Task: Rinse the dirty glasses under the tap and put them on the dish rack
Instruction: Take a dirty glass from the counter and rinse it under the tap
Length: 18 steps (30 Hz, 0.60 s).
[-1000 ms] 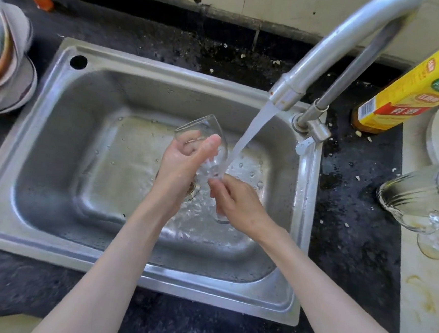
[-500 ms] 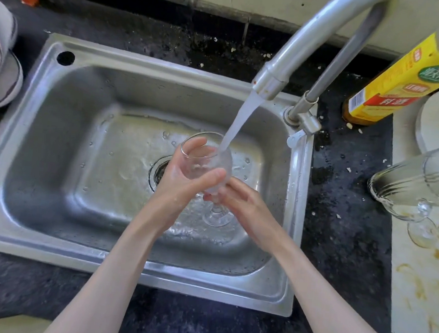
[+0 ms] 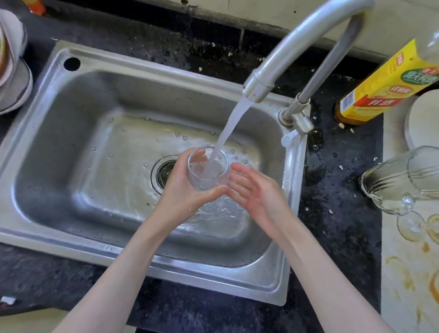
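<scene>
Item: stemmed glass (image 3: pixel 207 169), rinsing step; left hand (image 3: pixel 184 192) cupped its bowl under the stream, right hand (image 3: pixel 256 193) spread beside. Next: empty, rack.

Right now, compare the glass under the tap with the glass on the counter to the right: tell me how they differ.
The glass under the tap stands mouth-up over the sink, while the glass on the counter lies tipped on its side. The first is gripped by the left hand, the second is untouched. Water pours into the first; the second shows brownish residue. Both are clear stemmed glasses.
</scene>
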Each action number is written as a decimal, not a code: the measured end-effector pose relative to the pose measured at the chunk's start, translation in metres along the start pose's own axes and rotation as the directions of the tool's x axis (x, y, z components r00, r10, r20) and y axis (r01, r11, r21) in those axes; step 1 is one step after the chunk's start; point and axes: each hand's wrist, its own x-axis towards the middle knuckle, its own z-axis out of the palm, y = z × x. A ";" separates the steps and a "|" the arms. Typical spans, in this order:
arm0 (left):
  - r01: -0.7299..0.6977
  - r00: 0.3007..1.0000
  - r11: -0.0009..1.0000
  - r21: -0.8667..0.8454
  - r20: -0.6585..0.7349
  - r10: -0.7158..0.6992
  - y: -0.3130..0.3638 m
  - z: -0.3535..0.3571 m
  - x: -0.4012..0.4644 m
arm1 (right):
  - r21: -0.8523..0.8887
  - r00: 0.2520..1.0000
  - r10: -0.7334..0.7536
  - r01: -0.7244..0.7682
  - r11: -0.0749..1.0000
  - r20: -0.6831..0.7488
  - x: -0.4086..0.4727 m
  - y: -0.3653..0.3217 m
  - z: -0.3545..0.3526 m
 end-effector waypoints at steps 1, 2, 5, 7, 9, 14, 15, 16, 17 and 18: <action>0.004 1.000 1.000 0.028 0.003 -0.004 0.001 0.000 0.000 | 0.032 0.999 -0.004 0.005 0.999 -0.035 -0.001 -0.005 -0.002; 0.009 1.000 0.999 0.047 0.006 -0.009 0.001 -0.001 0.000 | 0.072 0.998 -0.003 0.008 0.997 -0.065 -0.002 -0.011 -0.004; 0.007 1.000 0.995 0.096 -0.007 -0.007 0.007 -0.002 -0.001 | 0.268 0.990 0.023 0.015 0.963 -0.137 -0.003 -0.029 -0.010; 0.005 1.000 0.994 0.111 -0.005 -0.005 0.015 -0.002 -0.002 | 0.411 0.983 0.070 0.005 0.912 -0.167 -0.003 -0.041 -0.016; 0.003 1.000 0.994 0.113 0.002 -0.004 0.023 -0.003 0.000 | 0.473 0.979 0.111 -0.016 0.881 -0.172 -0.003 -0.052 -0.020; -0.037 0.998 0.989 0.146 -0.051 0.045 0.050 -0.003 0.006 | 0.498 0.973 0.138 -0.029 0.867 -0.184 -0.005 -0.067 -0.020; -0.054 0.996 0.987 0.152 -0.058 0.063 0.055 -0.003 0.006 | 0.502 0.972 0.141 -0.029 0.864 -0.187 -0.005 -0.069 -0.018; -0.070 0.995 0.985 0.155 -0.061 0.081 0.058 -0.003 0.007 | 0.507 0.971 0.145 -0.029 0.861 -0.191 -0.006 -0.071 -0.017; -0.081 0.994 0.985 0.155 -0.063 0.092 0.061 -0.003 0.007 | 0.513 0.970 0.149 -0.030 0.858 -0.193 -0.006 -0.072 -0.017; -0.084 0.993 0.985 0.153 -0.065 0.095 0.063 -0.002 0.007 | 0.518 0.969 0.152 -0.031 0.855 -0.193 -0.007 -0.072 -0.016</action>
